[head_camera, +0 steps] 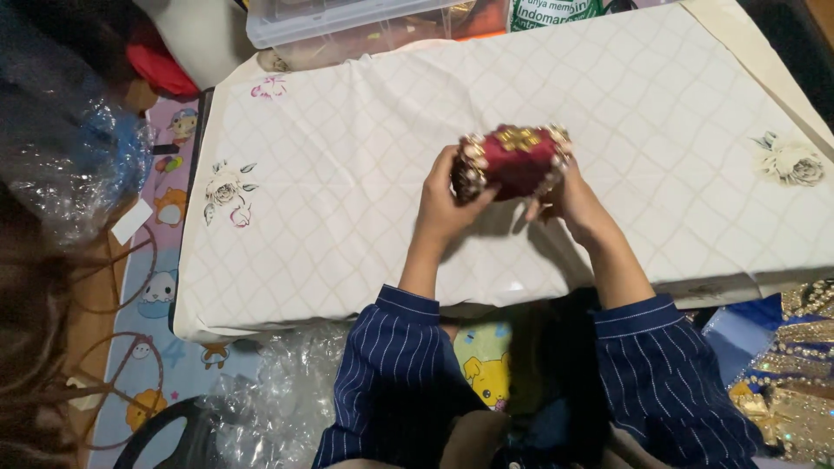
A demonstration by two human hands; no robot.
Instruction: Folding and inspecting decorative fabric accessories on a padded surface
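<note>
A: Fingers?
B: Left hand [441, 204] fingers [476, 198] curl onto one end of the dark red beaded box [512, 161]; right hand [573, 201] pinches the other end.
A: Where's the box?
B: Held up above the white quilted worktop [347, 217]. Clear plastic bin [347, 22] at the far edge.

White cloth-covered table [347, 217] bare all round; clear plastic box [347, 22] crowds far edge; bubble wrap [269, 399] below near edge.

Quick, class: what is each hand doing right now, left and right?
Left hand: closed on the dark red beaded box.
Right hand: gripping the same box from the other side.
</note>
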